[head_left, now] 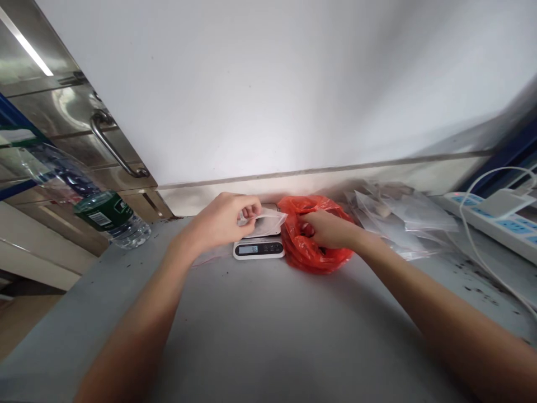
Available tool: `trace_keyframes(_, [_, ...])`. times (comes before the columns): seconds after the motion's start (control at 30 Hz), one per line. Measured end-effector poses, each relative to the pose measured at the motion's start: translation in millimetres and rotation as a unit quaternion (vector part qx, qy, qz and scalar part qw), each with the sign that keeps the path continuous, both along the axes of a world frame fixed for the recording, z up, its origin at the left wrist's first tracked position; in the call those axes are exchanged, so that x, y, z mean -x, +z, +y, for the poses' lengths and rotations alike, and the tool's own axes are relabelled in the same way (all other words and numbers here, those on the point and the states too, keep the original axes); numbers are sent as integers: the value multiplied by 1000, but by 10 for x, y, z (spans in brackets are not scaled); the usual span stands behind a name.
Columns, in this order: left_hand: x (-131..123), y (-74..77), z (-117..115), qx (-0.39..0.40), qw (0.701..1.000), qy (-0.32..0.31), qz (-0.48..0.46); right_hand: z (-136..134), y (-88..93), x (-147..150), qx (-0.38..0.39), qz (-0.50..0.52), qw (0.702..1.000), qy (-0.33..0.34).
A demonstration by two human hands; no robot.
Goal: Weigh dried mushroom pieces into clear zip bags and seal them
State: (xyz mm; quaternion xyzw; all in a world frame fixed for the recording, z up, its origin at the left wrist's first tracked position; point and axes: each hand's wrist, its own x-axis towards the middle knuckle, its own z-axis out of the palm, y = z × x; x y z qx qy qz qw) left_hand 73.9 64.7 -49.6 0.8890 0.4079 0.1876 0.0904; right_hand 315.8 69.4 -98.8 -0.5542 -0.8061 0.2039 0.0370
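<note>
My left hand (224, 219) is closed in a pinch on a small clear plastic bag (267, 223), holding it over the platform of a small digital scale (259, 249) whose display is lit. My right hand (328, 229) reaches into the mouth of a red plastic bag (311, 255) just right of the scale. Its fingers are curled inside the bag, and whatever they grip is hidden by the red plastic.
A grey table (260, 330) runs up to a white wall. A plastic water bottle (109, 215) lies at the left edge by a steel cabinet door with a handle (109, 143). A heap of clear bags (394, 215) and a white power strip (499, 215) with cables lie at the right.
</note>
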Motion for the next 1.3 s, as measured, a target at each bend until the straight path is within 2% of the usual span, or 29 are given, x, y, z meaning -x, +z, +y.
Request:
trace_keyframes(0.2, [11,-19,4,-12,1000,3,-5,14,37,-35,-13,8,1000,8])
trace_keyframes(0.4, [-36,-17,-23,-2,997,10,-83,-51,343,-251,-78,35,996,35])
trace_keyframes(0.57, [-118,-85,-28,-15,989,25,-145,-212,522,-152,-126,158,979,27])
trace_keyframes(0.73, [-132,-125,-12,-18,985,44,-167,-254,421,52,-128,237,962,50])
trace_keyframes(0.83, [-135,-137,-10,-12,984,38,-172,-241,336,106,-129,307,943,23])
trace_keyframes(0.9, [-143,-144,-16,-5,985,34,-171,-240,301,131,-158,329,931,-11])
trace_keyframes(1.03, [-163,-147,-32,-23,984,23,-175,-254,274,182,-218,303,927,-37])
trace_keyframes(1.2, [-178,-141,-47,-64,984,21,-164,-251,249,220,-230,218,948,10])
trace_keyframes(1.3, [-178,-145,-46,-70,984,24,-159,-237,214,230,-232,188,954,3])
